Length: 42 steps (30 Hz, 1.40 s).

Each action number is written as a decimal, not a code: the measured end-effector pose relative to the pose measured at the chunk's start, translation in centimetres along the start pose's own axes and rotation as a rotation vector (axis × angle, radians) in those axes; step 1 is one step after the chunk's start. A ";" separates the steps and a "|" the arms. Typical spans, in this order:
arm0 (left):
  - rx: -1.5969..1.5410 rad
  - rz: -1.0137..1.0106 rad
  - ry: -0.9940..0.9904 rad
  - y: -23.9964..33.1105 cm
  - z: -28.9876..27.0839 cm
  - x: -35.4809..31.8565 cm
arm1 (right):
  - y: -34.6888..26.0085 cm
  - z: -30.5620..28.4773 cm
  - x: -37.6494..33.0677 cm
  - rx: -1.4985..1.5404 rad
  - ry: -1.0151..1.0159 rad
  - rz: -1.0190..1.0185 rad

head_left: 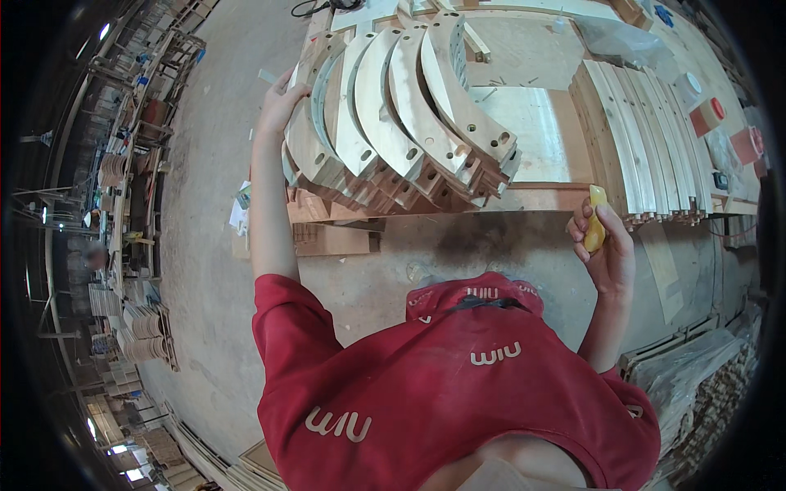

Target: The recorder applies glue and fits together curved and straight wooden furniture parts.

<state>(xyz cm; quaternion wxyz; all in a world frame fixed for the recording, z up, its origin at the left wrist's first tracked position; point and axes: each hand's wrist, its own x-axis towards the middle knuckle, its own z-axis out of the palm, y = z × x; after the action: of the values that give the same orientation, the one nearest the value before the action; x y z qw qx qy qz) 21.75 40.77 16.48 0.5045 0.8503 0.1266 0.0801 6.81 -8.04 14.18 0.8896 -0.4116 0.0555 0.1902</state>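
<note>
Several crescent-shaped wooden pieces with drilled holes are stacked in rows along the near edge of the workbench. My left hand grips the outer edge of the leftmost crescent-shaped wooden piece, thumb over its top; some of the fingers are hidden. Off the bench's near edge, to the right, my right hand is closed around a glossy yellow elongated object. Its lower part is covered by my fingers, and I cannot make out its kind.
Straight wooden boards stand in a row on the bench's right side. Beyond them are a clear plastic bag and red-and-white containers. Plastic-wrapped material lies at lower right. Shelving with wooden parts lines the left.
</note>
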 end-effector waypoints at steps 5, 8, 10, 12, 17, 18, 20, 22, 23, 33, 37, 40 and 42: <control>0.050 0.077 0.061 -0.3 -0.3 0.1 | 0.6 1.1 -0.4 -0.002 -0.024 -0.025; 0.120 0.244 0.149 1.2 0.1 -0.5 | 0.7 1.0 -0.5 0.000 -0.020 -0.035; 0.114 0.355 0.182 5.0 1.8 -3.5 | 0.7 0.6 -0.4 -0.005 0.006 -0.040; -0.036 0.224 -0.098 9.8 6.5 -8.5 | 0.9 0.0 -0.4 0.004 0.038 -0.057; 0.119 0.099 -0.149 8.9 17.2 -10.2 | 0.8 -1.4 -0.8 -0.009 -0.032 0.008; 0.222 0.141 -0.037 9.2 18.5 -9.9 | 0.8 -1.8 -0.9 -0.003 -0.040 0.025; 0.314 0.178 0.094 9.7 20.4 -9.4 | 0.7 -3.0 -0.9 0.009 -0.082 0.077; 0.459 0.172 0.264 9.5 21.7 -9.0 | 0.1 -3.3 -0.9 -0.026 -0.051 0.159; 0.450 0.171 0.275 9.6 21.9 -8.8 | 0.1 -4.2 -0.8 -0.001 -0.097 0.187; -0.865 0.222 0.090 10.4 18.4 -16.9 | -1.6 -4.1 -2.2 -0.164 -0.137 0.151; -1.008 0.155 0.006 8.6 15.6 -21.9 | -1.1 -1.6 -4.5 -0.248 -0.095 0.095; -1.219 -0.009 -0.484 4.6 13.6 -25.4 | 0.2 -0.6 -5.4 -0.278 -0.128 0.094; -1.279 -0.077 -0.451 2.6 13.5 -29.2 | 1.5 0.4 -6.4 -0.292 -0.169 0.124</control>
<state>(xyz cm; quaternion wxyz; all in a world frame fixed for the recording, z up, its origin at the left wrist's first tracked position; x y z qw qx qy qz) -2.25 19.56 12.05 0.9247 0.3756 -0.0235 -0.0580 0.29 -8.71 15.06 0.8085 -0.5147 -0.0224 0.2845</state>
